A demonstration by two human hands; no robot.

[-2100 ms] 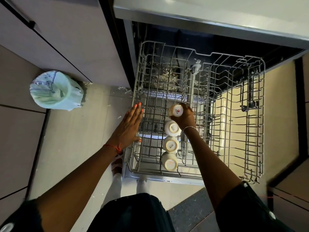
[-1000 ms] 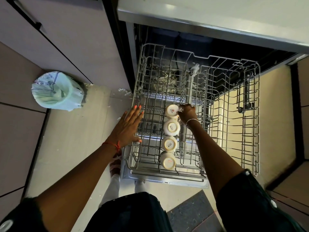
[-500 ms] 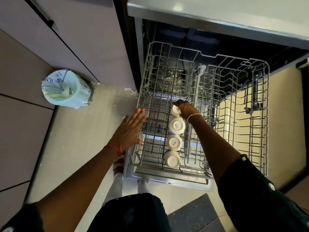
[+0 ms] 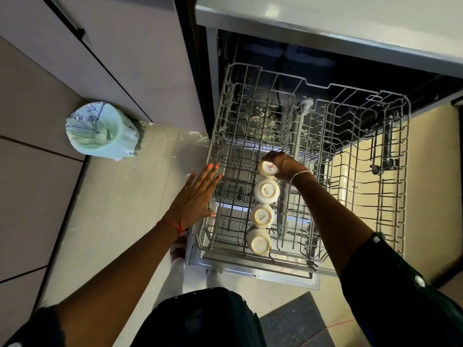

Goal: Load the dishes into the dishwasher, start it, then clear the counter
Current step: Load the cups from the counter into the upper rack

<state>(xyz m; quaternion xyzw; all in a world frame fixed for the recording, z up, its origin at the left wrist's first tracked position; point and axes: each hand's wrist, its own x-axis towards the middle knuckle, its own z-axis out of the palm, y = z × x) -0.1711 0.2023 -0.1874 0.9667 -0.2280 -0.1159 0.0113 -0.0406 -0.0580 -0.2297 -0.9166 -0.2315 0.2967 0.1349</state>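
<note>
Far cup: you are holding the far cup point(image 4: 268, 168) at the centre of the frame. It is at the upper end of a row in the pulled-out rack point(image 4: 360, 196) of the dishwasher point(image 4: 313, 58).
Pointing: it is sitting base up and mouth down. Its long axis is standing nearly upright and tipping a little, so the red-marked base is facing the lower left.
Row: three more cups point(image 4: 261, 215) are sitting base up just below it, the line running down toward the lower centre. The uppermost of them is lying just beside the far cup.
Change: half a second back your right hand was covering most of that base, and now the base is showing in full. Two seconds back you were carrying the cup above the row, and now it is sitting down at the level of the others. Your left hand is staying on the rack.
Right hand: your right hand point(image 4: 284, 165) is reaching in from the right, its fingers curling round the cup's far side and gripping it. The thumb is hidden.
Left hand: your left hand point(image 4: 198, 196) is lying flat, fingers straight and close together. The tips are touching the rack's left rim and the thumb is spreading toward the lower wires.
Surroundings: the desk point(image 4: 325, 18) is crossing the upper right. A bin point(image 4: 100, 131) with a green liner is standing on the floor at the upper left, beside the cabinet point(image 4: 130, 58).
</note>
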